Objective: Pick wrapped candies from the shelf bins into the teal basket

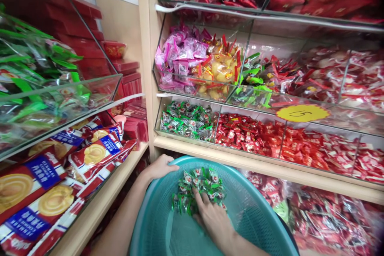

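A teal plastic basket (255,208) with perforated walls fills the bottom middle of the head view. My left hand (162,167) is closed on its far left rim, with the thumb lying along the edge and the other fingers partly hidden. Inside the basket lies a heap of small candies (207,182) in clear and green wrappers. My right hand (210,216) reaches down onto the near side of this heap, fingers apart and touching the candies. Its fingertips are partly lost among the wrappers.
Just beyond the basket, a clear shelf bin (187,122) holds similar green-wrapped candies, beside red-wrapped candies (240,132). Pink and yellow sweets fill the bin above. Cookie packets (99,148) lie on the left shelf. A yellow tag (302,113) hangs at the right.
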### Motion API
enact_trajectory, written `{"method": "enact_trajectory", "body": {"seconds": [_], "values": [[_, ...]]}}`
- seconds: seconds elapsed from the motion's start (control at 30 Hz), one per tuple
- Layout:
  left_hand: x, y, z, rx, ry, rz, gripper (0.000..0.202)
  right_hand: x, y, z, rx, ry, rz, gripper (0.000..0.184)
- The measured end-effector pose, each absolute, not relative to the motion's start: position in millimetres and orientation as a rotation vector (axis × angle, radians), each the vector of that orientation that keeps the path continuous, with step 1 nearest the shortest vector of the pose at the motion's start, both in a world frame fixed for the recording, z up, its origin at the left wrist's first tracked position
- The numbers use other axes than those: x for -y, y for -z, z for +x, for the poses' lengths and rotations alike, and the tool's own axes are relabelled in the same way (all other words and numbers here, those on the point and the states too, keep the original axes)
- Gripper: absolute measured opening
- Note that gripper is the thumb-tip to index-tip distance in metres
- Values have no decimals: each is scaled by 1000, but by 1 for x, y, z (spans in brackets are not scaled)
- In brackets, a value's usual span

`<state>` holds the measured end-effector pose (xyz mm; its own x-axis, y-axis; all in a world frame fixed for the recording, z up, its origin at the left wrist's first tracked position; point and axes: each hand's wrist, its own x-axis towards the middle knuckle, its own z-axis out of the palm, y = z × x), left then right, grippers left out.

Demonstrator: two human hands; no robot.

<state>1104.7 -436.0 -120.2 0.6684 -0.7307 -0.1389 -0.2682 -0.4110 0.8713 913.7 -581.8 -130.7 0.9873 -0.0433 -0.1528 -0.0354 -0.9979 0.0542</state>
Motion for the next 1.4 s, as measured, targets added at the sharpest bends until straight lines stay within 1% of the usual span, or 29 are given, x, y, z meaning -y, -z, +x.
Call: {"method": "enact_trajectory", "body": {"seconds": [0.2, 0.33, 0.4, 0.47, 0.57, 0.63, 0.67, 0.8, 0.97, 1.07, 1.23, 1.3, 1.4], "values": [[436, 119, 1103, 752, 660, 1968, 41, 590, 136, 913, -14, 178, 3057, 63], [435, 119, 1103, 757, 649, 1958, 41, 588, 128, 913, -13, 176, 3120, 60], [435, 118, 1103, 768, 631, 1957, 41, 589, 113, 917, -20, 113, 3186, 60], [436, 117, 1102, 761, 635, 1948, 42, 591, 90, 926, -49, -21, 3251, 57], [436, 115, 1100, 730, 681, 1920, 42, 595, 44, 954, -88, -331, 3284, 46], [436, 113, 1100, 723, 695, 1906, 43, 596, 15, 979, -53, -553, 3231, 38], [436, 112, 1100, 727, 693, 1902, 43, 595, 3, 992, -6, -606, 3187, 35], [435, 111, 1100, 747, 667, 1906, 43, 587, -20, 1037, 130, -574, 3029, 36], [434, 114, 1101, 745, 669, 1906, 46, 582, -21, 1056, 97, -510, 3059, 21], [434, 117, 1103, 746, 664, 1922, 44, 591, -25, 1053, 118, -640, 3207, 20], [435, 121, 1105, 754, 649, 1931, 39, 611, -36, 1032, 49, -1068, 3674, 26], [434, 120, 1105, 755, 649, 1943, 38, 616, -35, 1016, 38, -1054, 3904, 30], [434, 116, 1103, 765, 635, 1964, 38, 624, -20, 987, 21, -784, 4115, 33]]}}
